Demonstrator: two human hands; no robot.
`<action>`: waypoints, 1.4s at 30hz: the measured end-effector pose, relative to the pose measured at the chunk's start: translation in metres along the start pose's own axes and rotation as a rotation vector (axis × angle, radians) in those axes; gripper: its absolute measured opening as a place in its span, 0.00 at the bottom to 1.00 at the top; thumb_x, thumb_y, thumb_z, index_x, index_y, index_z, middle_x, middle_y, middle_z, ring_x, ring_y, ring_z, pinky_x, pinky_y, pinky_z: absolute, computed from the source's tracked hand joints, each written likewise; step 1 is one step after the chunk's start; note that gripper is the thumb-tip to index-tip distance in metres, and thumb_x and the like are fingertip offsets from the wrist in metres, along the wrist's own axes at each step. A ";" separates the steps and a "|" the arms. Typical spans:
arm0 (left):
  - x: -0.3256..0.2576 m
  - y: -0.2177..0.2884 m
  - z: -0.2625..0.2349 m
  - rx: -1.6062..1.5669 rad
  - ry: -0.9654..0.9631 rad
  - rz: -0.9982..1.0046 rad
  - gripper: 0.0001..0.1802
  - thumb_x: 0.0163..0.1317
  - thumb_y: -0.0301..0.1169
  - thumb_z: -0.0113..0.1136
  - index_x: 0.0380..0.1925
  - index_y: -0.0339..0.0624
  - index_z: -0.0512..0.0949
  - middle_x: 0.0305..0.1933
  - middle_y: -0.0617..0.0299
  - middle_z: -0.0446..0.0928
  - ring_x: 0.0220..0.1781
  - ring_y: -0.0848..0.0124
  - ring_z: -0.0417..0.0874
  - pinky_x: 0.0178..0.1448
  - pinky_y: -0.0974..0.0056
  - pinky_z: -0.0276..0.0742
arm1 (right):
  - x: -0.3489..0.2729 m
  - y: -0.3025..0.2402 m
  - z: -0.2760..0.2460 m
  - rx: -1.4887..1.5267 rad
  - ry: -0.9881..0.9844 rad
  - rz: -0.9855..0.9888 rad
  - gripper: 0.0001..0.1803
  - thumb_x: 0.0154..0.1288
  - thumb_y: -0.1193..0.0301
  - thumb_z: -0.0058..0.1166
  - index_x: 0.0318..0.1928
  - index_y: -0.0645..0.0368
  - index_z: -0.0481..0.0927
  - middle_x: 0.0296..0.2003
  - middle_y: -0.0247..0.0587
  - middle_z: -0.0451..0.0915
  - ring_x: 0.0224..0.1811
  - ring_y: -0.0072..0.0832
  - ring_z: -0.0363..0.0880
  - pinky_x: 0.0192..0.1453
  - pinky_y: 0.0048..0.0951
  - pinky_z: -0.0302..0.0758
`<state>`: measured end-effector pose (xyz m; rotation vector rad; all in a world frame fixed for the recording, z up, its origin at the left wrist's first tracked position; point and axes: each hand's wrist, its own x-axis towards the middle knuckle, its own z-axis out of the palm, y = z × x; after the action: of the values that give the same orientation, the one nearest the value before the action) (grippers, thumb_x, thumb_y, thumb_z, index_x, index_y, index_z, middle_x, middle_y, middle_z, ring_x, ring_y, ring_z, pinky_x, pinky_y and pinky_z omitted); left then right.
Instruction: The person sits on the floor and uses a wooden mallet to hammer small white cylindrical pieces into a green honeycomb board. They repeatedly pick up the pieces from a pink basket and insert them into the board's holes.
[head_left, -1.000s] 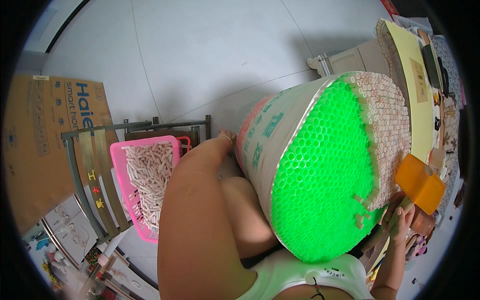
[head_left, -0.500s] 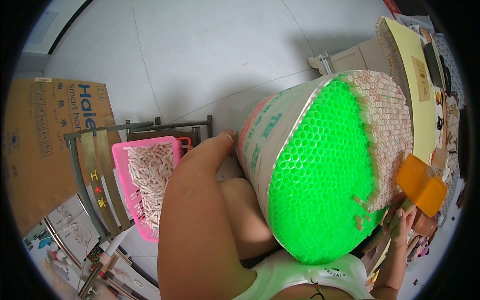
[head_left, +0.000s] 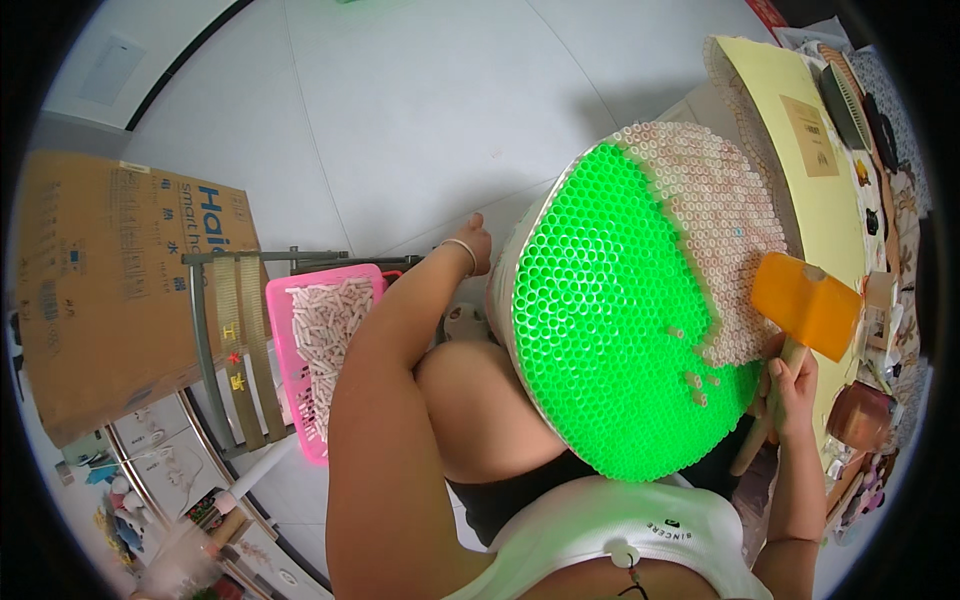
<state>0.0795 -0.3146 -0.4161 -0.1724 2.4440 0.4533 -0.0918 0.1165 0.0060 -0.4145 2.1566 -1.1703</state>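
A big round bundle of bright green tubes [head_left: 600,300], wrapped in a printed sack, leans tilted against my lap with its tube ends facing up. Pale pinkish short tubes [head_left: 715,200] cover its far right part, and a few loose ones [head_left: 697,388] sit on the green ends nearer me. My right hand [head_left: 792,385] grips the wooden handle of a mallet whose orange block head [head_left: 808,305] is over the bundle's right edge. Beside the bundle's left side is my left hand [head_left: 472,243], empty, its thumb apart; the other fingers show only partly.
To the left, a pink basket [head_left: 290,370] full of short pale tubes sits by a folding stool [head_left: 228,350]. A large cardboard box [head_left: 120,290] stands beyond. On the right is a table with a yellow board [head_left: 800,110] and assorted items. White floor tiles [head_left: 430,100] lie ahead.
My left hand has come off the sack's side and moved slightly up. The bundle now shows more upright, with its top facing me more; the mallet stays in my right hand at its edge.
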 end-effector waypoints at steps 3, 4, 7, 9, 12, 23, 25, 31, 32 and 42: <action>-0.036 -0.002 -0.031 -0.457 0.286 -0.004 0.26 0.50 0.26 0.59 0.52 0.26 0.77 0.60 0.38 0.72 0.66 0.45 0.67 0.69 0.56 0.69 | 0.003 -0.002 0.008 0.043 0.031 -0.004 0.15 0.71 0.66 0.59 0.50 0.60 0.72 0.24 0.32 0.71 0.17 0.20 0.70 0.14 0.23 0.69; -0.064 0.009 -0.058 -0.559 0.395 0.002 0.29 0.48 0.25 0.60 0.55 0.26 0.74 0.63 0.37 0.68 0.66 0.44 0.67 0.69 0.55 0.69 | 0.001 0.000 0.006 0.052 0.032 0.021 0.15 0.71 0.66 0.59 0.50 0.60 0.72 0.24 0.31 0.71 0.17 0.20 0.70 0.14 0.24 0.70; -0.152 0.021 -0.120 -0.440 0.778 0.241 0.39 0.40 0.23 0.67 0.59 0.32 0.71 0.64 0.41 0.64 0.69 0.45 0.65 0.71 0.53 0.68 | 0.002 0.007 0.004 0.029 0.023 0.029 0.13 0.70 0.68 0.60 0.47 0.60 0.73 0.24 0.30 0.72 0.17 0.20 0.72 0.16 0.25 0.71; -0.230 0.057 -0.175 -0.754 0.814 0.141 0.42 0.42 0.16 0.64 0.64 0.33 0.69 0.69 0.49 0.61 0.72 0.54 0.64 0.73 0.56 0.66 | 0.002 -0.013 0.010 -0.006 -0.010 0.056 0.11 0.69 0.69 0.61 0.43 0.61 0.74 0.25 0.30 0.74 0.16 0.20 0.73 0.17 0.25 0.70; -0.318 0.114 -0.230 -1.058 0.929 0.242 0.41 0.46 0.15 0.62 0.67 0.39 0.71 0.71 0.58 0.58 0.74 0.60 0.63 0.76 0.57 0.61 | 0.007 -0.009 0.008 -0.092 -0.055 -0.065 0.11 0.69 0.69 0.59 0.44 0.62 0.74 0.24 0.31 0.73 0.17 0.20 0.72 0.17 0.24 0.69; -0.314 0.286 -0.221 -0.628 0.665 0.391 0.42 0.43 0.17 0.68 0.65 0.35 0.71 0.67 0.48 0.65 0.72 0.51 0.67 0.75 0.52 0.63 | 0.007 -0.011 0.011 -0.189 -0.063 -0.454 0.19 0.67 0.66 0.63 0.51 0.66 0.78 0.31 0.44 0.82 0.31 0.26 0.80 0.36 0.31 0.78; -0.312 0.296 -0.219 -0.599 0.678 0.351 0.41 0.43 0.17 0.68 0.65 0.35 0.72 0.68 0.48 0.65 0.72 0.51 0.67 0.76 0.51 0.63 | 0.012 0.002 0.014 -0.159 -0.033 -0.594 0.18 0.67 0.66 0.63 0.50 0.67 0.78 0.30 0.45 0.82 0.29 0.27 0.80 0.35 0.31 0.77; -0.322 0.295 -0.200 -0.508 0.935 0.149 0.33 0.46 0.15 0.66 0.57 0.39 0.77 0.69 0.49 0.69 0.70 0.51 0.70 0.70 0.54 0.71 | 0.009 -0.001 0.013 -0.093 -0.074 -0.457 0.17 0.67 0.66 0.63 0.48 0.66 0.77 0.27 0.41 0.80 0.23 0.25 0.78 0.26 0.29 0.74; -0.330 0.289 -0.194 -0.563 1.064 -0.002 0.25 0.48 0.15 0.65 0.50 0.40 0.80 0.62 0.50 0.77 0.66 0.52 0.76 0.68 0.55 0.72 | 0.011 0.002 0.011 -0.124 -0.060 -0.507 0.17 0.67 0.66 0.63 0.48 0.66 0.77 0.27 0.40 0.79 0.22 0.24 0.77 0.25 0.28 0.74; -0.373 0.118 0.037 -0.452 0.605 -1.193 0.39 0.52 0.52 0.71 0.61 0.43 0.77 0.53 0.40 0.79 0.55 0.43 0.81 0.61 0.49 0.78 | 0.008 -0.001 0.013 -0.113 -0.072 -0.377 0.13 0.70 0.68 0.60 0.48 0.64 0.77 0.24 0.30 0.73 0.17 0.17 0.70 0.17 0.23 0.68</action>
<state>0.3673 -0.1869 -0.1804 -2.0320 2.1861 0.3951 -0.0895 0.1034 -0.0013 -0.9307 2.1452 -1.2111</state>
